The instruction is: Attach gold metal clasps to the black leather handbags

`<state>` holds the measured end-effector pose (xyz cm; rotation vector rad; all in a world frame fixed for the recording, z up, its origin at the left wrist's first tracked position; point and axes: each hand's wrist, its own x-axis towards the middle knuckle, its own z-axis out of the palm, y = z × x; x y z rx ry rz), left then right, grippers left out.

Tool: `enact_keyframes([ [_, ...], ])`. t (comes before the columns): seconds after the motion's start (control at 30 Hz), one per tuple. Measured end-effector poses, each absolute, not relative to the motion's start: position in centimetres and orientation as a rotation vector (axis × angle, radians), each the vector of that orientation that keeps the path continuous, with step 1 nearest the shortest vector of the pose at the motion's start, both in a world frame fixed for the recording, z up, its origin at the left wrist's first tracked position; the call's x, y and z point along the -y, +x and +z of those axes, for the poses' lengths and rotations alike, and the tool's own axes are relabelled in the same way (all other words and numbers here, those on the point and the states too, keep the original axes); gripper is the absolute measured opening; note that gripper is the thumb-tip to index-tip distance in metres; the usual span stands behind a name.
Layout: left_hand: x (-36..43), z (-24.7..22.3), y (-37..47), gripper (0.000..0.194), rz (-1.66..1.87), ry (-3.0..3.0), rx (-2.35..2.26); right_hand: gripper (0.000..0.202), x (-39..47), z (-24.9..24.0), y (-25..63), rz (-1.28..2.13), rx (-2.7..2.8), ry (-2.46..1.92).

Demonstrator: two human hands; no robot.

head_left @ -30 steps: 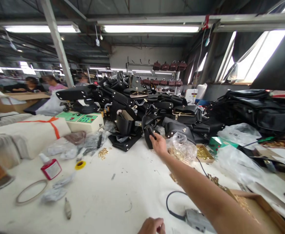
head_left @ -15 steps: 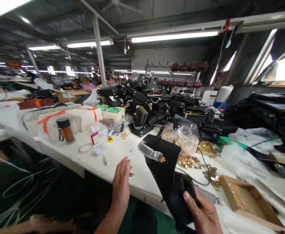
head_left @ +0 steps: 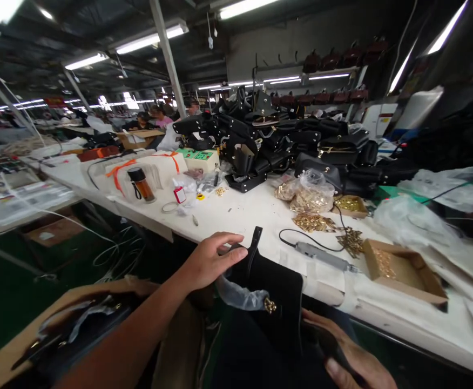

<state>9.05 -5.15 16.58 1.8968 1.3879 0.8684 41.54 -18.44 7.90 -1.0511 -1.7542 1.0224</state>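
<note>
A black leather bag piece [head_left: 283, 275] is held low in front of the table edge, above my lap. My right hand [head_left: 352, 351] is closed on its lower right part. A curved handle in clear plastic wrap [head_left: 242, 294] lies across it, with gold-coloured hardware [head_left: 269, 305] at its end. A narrow black strap [head_left: 255, 246] sticks up from its top edge. My left hand [head_left: 212, 259] is at the piece's upper left corner, thumb and forefinger apart on either side of the edge. Its other fingers are partly hidden.
A grey electric screwdriver [head_left: 321, 256] with a black cable lies on the white table [head_left: 252, 210]. Gold fittings [head_left: 313, 221] and a cardboard tray [head_left: 406, 270] are to the right. Black bags [head_left: 256, 156] are heaped behind. An open carton [head_left: 58, 324] holding bags stands lower left.
My right hand has brought the bag piece down and toward me, off the tabletop. My left hand has moved up and right to the piece's corner. The view has turned.
</note>
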Motion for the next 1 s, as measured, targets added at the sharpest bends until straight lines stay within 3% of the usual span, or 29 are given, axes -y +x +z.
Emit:
enact_keyframes([
  [0.27, 5.0, 16.7, 9.2, 0.039, 0.524, 1.843, -1.06, 0.037, 20.6, 7.9, 41.7, 1.293, 1.604, -1.052],
  [0.43, 6.9, 15.2, 10.6, 0.036, 0.602, 1.659, -1.043, 0.045, 19.6, 5.7, 43.1, 1.466, 1.543, -1.071],
  [0.57, 8.7, 13.8, 12.7, 0.03, 0.7, 1.67, -1.09, 0.04, 18.0, 7.2, 44.8, 1.093, 1.497, -1.282],
  [0.63, 9.1, 12.9, 13.6, 0.027, 0.684, 1.721, -1.128, 0.028, 16.9, 9.3, 44.3, 0.827, 1.557, -1.242],
  [0.73, 9.3, 11.7, 14.8, 0.025, 0.62, 1.738, -1.117, 0.029, 14.6, 11.9, 41.6, 0.564, 1.738, -1.021],
  [1.0, 9.3, 9.4, 16.1, 0.022, 0.631, 1.641, -1.038, 0.021, 10.6, 8.2, 36.3, 0.49, 1.876, -1.048],
])
